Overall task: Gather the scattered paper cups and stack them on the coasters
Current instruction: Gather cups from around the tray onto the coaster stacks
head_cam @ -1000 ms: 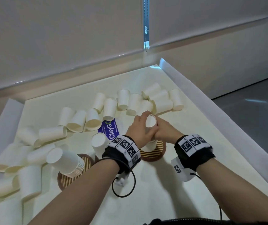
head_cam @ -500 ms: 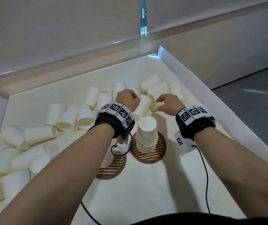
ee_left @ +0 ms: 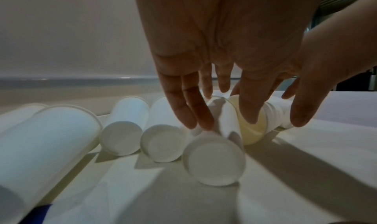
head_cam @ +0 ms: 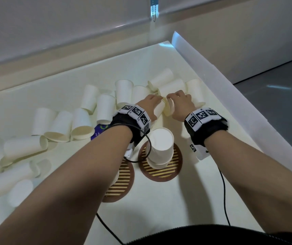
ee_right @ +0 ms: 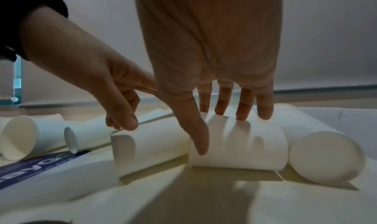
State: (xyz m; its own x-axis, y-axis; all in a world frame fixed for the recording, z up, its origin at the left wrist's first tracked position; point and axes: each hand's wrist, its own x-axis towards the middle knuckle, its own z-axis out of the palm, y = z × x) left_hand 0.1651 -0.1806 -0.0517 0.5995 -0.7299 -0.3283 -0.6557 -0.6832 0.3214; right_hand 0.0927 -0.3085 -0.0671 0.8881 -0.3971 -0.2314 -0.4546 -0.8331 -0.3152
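Many white paper cups lie scattered on the cream table (head_cam: pixel 203 191). A short stack of upside-down cups (head_cam: pixel 161 145) stands on the right coaster (head_cam: pixel 159 172). My left forearm hides most of the left coaster (head_cam: pixel 122 181). Both hands reach into the far row. My left hand (head_cam: pixel 150 103) (ee_left: pixel 222 119) grips a lying cup (head_cam: pixel 159 110) (ee_left: pixel 214 163) between fingers and thumb. Beside it, my right hand (head_cam: pixel 177 101) (ee_right: pixel 222 132) holds a neighbouring lying cup (head_cam: pixel 169 108) (ee_right: pixel 238 151), fingers on its top, thumb at its rim.
More cups lie in a row at the back (head_cam: pixel 124 91) and in a heap at the left (head_cam: pixel 23 147). A blue label (head_cam: pixel 100 131) lies on the table. A raised white border (head_cam: pixel 212 82) runs along the right side. Wrist cables trail near the coasters.
Both hands left the stack on the right coaster and reached forward to the far row of cups, where each has now closed on a lying cup.
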